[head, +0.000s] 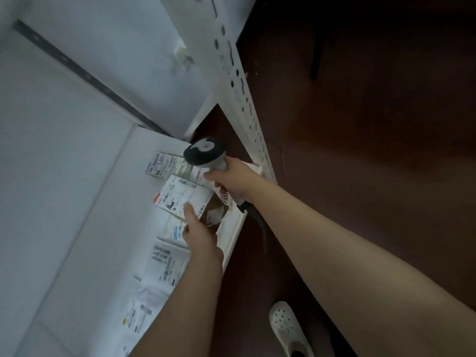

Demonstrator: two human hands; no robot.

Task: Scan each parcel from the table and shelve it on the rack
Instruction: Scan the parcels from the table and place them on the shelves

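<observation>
Parcel [192, 199]: small brown box, white label up, at the front of the rack shelf [139, 197], close to the perforated post [242, 99]. Held at its near end by the left hand [199, 234], thumb flat on the label, fingers curled underneath. Resting on the shelf or just above it: cannot tell, too much blur. Other labelled parcels [164, 164] lying flat beyond and nearer, touching or nearly so.

Scanner [203, 150] in the right hand [231, 176], fingers clenched round the handle, dark head tipped down over the labels just past the held box. Cord [260, 225] hanging off the shelf edge.

Step in hand, as judged: shelving, probably with a scan at the shelf, given the scanner aimed there.

Next move calls for: setting the box flat in the gap between its neighbours without shoving them, label kept up and readable, then easing the left grip and drawing the hand back; scanner head and cord kept clear of the row.
</observation>
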